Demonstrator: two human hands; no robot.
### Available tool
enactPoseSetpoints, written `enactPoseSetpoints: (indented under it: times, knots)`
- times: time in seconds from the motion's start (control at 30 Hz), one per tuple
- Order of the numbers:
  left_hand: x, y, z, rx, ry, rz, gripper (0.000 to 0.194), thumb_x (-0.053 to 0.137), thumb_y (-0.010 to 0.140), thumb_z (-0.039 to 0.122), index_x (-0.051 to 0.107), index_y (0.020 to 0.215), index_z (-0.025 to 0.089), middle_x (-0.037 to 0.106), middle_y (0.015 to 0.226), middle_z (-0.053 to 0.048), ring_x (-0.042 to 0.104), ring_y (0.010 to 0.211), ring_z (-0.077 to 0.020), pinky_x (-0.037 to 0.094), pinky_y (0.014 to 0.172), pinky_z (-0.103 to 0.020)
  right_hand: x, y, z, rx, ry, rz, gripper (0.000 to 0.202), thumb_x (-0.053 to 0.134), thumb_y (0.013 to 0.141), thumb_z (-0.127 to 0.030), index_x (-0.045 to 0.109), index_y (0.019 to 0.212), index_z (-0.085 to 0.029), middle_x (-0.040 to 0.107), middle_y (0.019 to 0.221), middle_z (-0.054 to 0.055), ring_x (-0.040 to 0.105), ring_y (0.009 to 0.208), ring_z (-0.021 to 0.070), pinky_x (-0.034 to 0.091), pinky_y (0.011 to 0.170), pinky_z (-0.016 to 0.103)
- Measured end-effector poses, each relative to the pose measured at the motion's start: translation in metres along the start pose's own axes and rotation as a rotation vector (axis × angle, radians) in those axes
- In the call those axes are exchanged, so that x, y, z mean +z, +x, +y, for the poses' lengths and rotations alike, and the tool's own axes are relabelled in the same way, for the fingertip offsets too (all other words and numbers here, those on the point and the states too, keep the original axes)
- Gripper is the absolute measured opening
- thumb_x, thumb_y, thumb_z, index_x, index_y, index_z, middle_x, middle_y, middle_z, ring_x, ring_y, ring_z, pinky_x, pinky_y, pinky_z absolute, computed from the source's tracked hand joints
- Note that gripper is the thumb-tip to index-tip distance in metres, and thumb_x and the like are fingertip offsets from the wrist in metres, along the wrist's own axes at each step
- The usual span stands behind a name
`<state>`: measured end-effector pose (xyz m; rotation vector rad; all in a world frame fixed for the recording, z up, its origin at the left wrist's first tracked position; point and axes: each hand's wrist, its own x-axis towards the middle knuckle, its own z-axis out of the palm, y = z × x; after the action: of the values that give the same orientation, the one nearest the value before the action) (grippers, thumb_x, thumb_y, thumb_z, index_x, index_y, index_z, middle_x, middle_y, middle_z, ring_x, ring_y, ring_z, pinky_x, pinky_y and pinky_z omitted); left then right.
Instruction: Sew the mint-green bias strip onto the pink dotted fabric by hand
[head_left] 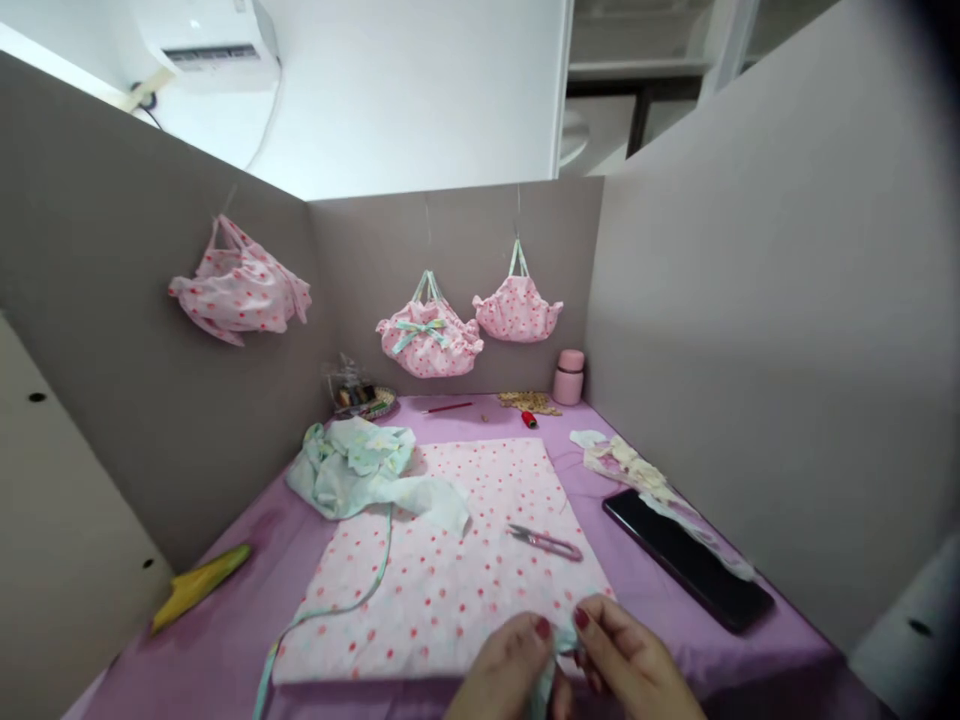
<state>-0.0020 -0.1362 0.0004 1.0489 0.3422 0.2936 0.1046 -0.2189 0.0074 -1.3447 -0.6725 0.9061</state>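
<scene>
Near the bottom edge, my left hand and my right hand pinch a small piece of mint-green fabric between thumbs and fingertips. Part of that fabric hangs down below the left thumb; the rest is hidden by the fingers. Under and beyond my hands lies a pink dotted cloth, flat on the table. Thread snips with pink handles rest on it, just past my fingers. A crumpled mint-green cloth covers its far left corner, and a thin green strip curls down its left side.
A phone lies at the right beside fabric scraps. Farther back are a red thread spool, a red pencil, a pink flask and a small basket. A yellow-green peel-like object lies left. Dotted fabric pieces hang from the partitions.
</scene>
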Motion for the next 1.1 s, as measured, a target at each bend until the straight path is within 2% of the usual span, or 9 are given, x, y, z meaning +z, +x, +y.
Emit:
enactPoseSetpoints:
  times: [0.13, 0.27, 0.37, 0.47, 0.63, 0.73, 0.83, 0.97, 1.1]
  knots:
    - [0.009, -0.014, 0.004, -0.001, 0.026, 0.048, 0.043, 0.061, 0.069, 0.059, 0.050, 0.068, 0.017, 0.048, 0.042, 0.007, 0.039, 0.034, -0.0062, 0.029, 0.041, -0.019, 0.013, -0.016, -0.006, -0.045, 0.033, 0.067, 0.038, 0.056, 0.074, -0.058, 0.050, 0.065, -0.022, 0.043, 0.049, -0.007, 0.042, 0.042, 0.0121, 0.035, 0.043, 0.022]
    - [0.014, -0.021, 0.004, 0.059, 0.080, 0.114, 0.041, 0.062, 0.070, 0.055, 0.050, 0.069, 0.015, 0.050, 0.046, 0.006, 0.042, 0.039, -0.0064, 0.032, 0.046, -0.020, 0.010, -0.025, -0.006, -0.035, 0.016, 0.031, 0.036, 0.057, 0.077, -0.053, 0.051, 0.067, -0.019, 0.047, 0.053, -0.006, 0.041, 0.045, 0.0104, 0.034, 0.045, 0.021]
    - [0.017, -0.024, 0.003, 0.117, 0.170, 0.136, 0.041, 0.058, 0.074, 0.055, 0.050, 0.070, 0.015, 0.051, 0.050, 0.004, 0.045, 0.044, -0.0081, 0.035, 0.050, -0.022, 0.005, -0.026, -0.004, -0.028, 0.047, -0.036, 0.032, 0.062, 0.075, -0.049, 0.049, 0.071, -0.020, 0.048, 0.056, -0.006, 0.045, 0.048, 0.0108, 0.036, 0.047, 0.021]
    - [0.018, -0.025, 0.000, 0.131, 0.220, 0.136, 0.041, 0.060, 0.073, 0.055, 0.050, 0.073, 0.016, 0.050, 0.056, 0.004, 0.045, 0.048, -0.0086, 0.038, 0.051, -0.023, 0.004, -0.026, -0.003, -0.053, 0.079, -0.040, 0.031, 0.064, 0.075, -0.046, 0.049, 0.070, -0.020, 0.048, 0.058, -0.006, 0.046, 0.051, 0.0113, 0.039, 0.050, 0.023]
    - [0.009, -0.025, -0.009, 0.016, 0.207, 0.093, 0.046, 0.062, 0.067, 0.060, 0.047, 0.071, 0.017, 0.048, 0.051, 0.006, 0.041, 0.042, -0.0071, 0.035, 0.047, -0.021, 0.003, -0.025, -0.006, -0.100, 0.114, 0.029, 0.028, 0.066, 0.075, -0.042, 0.052, 0.068, -0.019, 0.046, 0.055, -0.007, 0.041, 0.049, 0.0091, 0.034, 0.047, 0.020]
    - [0.000, -0.031, -0.011, -0.018, 0.196, 0.111, 0.043, 0.063, 0.067, 0.057, 0.047, 0.067, 0.016, 0.046, 0.051, 0.006, 0.040, 0.043, -0.0063, 0.031, 0.047, -0.020, -0.002, -0.025, -0.008, -0.095, 0.191, 0.102, 0.027, 0.068, 0.074, -0.041, 0.053, 0.069, -0.019, 0.046, 0.052, -0.007, 0.039, 0.046, 0.0080, 0.032, 0.044, 0.017]
    - [-0.006, -0.039, -0.011, -0.081, 0.173, 0.160, 0.037, 0.064, 0.064, 0.048, 0.049, 0.065, 0.015, 0.051, 0.054, 0.003, 0.043, 0.046, -0.0071, 0.031, 0.049, -0.020, -0.006, -0.025, -0.009, -0.076, 0.235, 0.128, 0.028, 0.072, 0.070, -0.040, 0.055, 0.068, -0.018, 0.048, 0.051, -0.007, 0.037, 0.045, 0.0066, 0.031, 0.043, 0.016]
    - [-0.008, -0.045, -0.014, -0.197, 0.165, 0.203, 0.020, 0.056, 0.058, 0.035, 0.050, 0.060, 0.017, 0.050, 0.044, 0.003, 0.041, 0.039, -0.0085, 0.027, 0.045, -0.021, -0.004, -0.028, -0.013, -0.057, 0.268, 0.139, 0.030, 0.075, 0.066, -0.040, 0.058, 0.066, -0.017, 0.049, 0.050, -0.006, 0.038, 0.044, 0.0054, 0.031, 0.042, 0.014]
    - [-0.012, -0.044, -0.021, -0.197, 0.215, 0.233, 0.008, 0.051, 0.053, 0.025, 0.047, 0.055, 0.017, 0.051, 0.046, 0.003, 0.040, 0.040, -0.0075, 0.024, 0.045, -0.020, -0.001, -0.037, -0.023, -0.053, 0.315, 0.143, 0.030, 0.077, 0.064, -0.040, 0.058, 0.062, -0.017, 0.049, 0.048, -0.006, 0.038, 0.043, 0.0055, 0.032, 0.042, 0.015]
